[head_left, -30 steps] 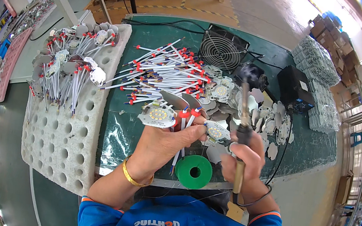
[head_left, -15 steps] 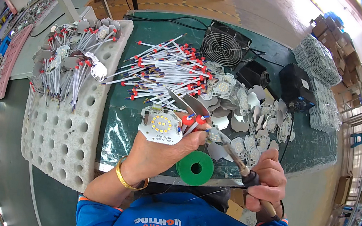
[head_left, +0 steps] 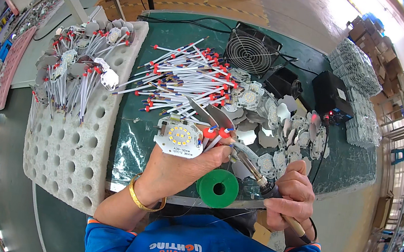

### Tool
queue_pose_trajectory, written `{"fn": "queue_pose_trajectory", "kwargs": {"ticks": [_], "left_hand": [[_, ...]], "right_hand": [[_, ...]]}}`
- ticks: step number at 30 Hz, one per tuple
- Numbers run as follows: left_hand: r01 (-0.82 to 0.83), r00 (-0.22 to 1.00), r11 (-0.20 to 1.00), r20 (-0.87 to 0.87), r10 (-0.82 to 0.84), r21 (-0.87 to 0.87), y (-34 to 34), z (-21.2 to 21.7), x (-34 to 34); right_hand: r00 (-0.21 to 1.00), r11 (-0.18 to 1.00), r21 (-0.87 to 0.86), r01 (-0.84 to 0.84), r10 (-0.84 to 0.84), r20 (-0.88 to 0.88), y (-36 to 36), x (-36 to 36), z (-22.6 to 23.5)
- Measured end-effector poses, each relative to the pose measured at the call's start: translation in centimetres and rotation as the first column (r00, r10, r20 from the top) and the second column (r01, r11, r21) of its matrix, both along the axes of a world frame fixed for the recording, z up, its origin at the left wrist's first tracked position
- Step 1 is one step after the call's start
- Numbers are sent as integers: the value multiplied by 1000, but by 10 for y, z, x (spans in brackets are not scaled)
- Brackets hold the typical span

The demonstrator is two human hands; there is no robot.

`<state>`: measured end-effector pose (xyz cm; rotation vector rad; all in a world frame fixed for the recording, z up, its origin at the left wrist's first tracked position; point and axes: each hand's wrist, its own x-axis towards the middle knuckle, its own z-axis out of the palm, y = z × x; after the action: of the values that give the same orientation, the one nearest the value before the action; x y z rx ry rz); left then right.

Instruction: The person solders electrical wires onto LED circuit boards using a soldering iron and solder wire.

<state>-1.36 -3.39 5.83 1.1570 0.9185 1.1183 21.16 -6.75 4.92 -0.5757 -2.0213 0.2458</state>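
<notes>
My left hand (head_left: 168,172), wearing a gold bracelet, is closed on a bunch of LED boards. The front LED board (head_left: 179,136) faces up with its ring of yellow chips; beside it stand others edge-on, with white wires (head_left: 214,139) in red collars at my fingertips. In my right hand (head_left: 297,197) is a soldering iron (head_left: 253,170), slanting up and left. Its tip reaches the left fingertips, where the exact contact is hidden. A green spool (head_left: 204,188) stands at the table edge between my hands.
A heap of white wires (head_left: 179,82) lies ahead, with loose LED boards (head_left: 282,136) to its right. Behind are a black fan (head_left: 250,53) and a black box (head_left: 332,95) with a red light. A white foam board (head_left: 58,150) holds wired boards (head_left: 69,65) at left.
The soldering iron and my right hand have moved slightly left, bringing the tip closer to the left fingertips. A red light now shows on the black box. My left hand is nearly still.
</notes>
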Motion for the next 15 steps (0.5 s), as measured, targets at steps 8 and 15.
{"fn": "queue_pose_trajectory", "kwargs": {"ticks": [8, 15], "left_hand": [[43, 997, 993, 64, -37, -108, 7, -1, -3], [107, 986, 988, 143, -91, -108, 14, -5, -2]], "right_hand": [[987, 992, 96, 84, -96, 131, 0, -6, -2], [993, 993, 14, 114, -114, -33, 6, -5, 10]]}}
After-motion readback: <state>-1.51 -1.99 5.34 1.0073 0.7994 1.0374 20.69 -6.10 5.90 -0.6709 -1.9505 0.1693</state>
